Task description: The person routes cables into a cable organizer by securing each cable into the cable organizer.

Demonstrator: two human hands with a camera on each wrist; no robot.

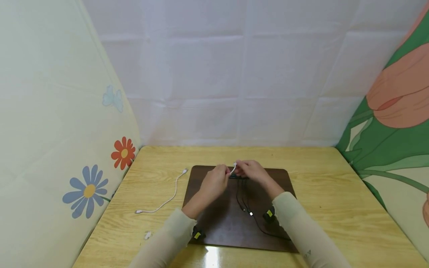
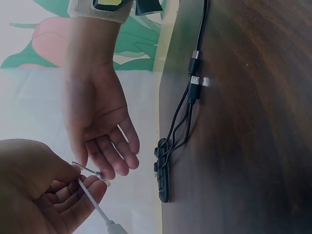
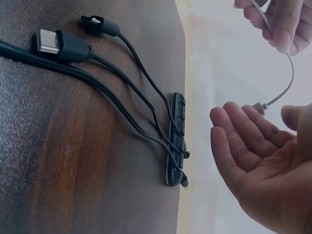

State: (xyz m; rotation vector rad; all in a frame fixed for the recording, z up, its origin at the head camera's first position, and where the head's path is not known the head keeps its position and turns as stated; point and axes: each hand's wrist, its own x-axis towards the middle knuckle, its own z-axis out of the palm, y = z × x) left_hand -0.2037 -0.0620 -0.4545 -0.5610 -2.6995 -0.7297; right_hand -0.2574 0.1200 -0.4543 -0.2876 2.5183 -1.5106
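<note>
My left hand (image 1: pixel 214 181) pinches a thin white charging cable (image 3: pixel 291 73) between thumb and fingers. From that pinch the cable bends toward my right hand (image 1: pixel 253 172), and its small plug (image 3: pixel 261 107) lies at the right index fingertip. The right fingers are spread and relaxed, with the thumb apart from the plug in the right wrist view. Close by, at the far edge of a dark brown board (image 1: pixel 221 223), sits a black cable clip (image 3: pixel 174 146). Black cables (image 3: pixel 141 124) run through its slots, their plugs (image 3: pixel 48 42) lying on the board.
Another white cable (image 1: pixel 175 190) lies curved on the wooden table (image 1: pixel 335 208), left of the board. A small white piece (image 1: pixel 148 235) is nearer the front left. Patterned cloth (image 1: pixel 395 111) hangs at the sides, and a white sheet (image 1: pixel 201 74) closes the back.
</note>
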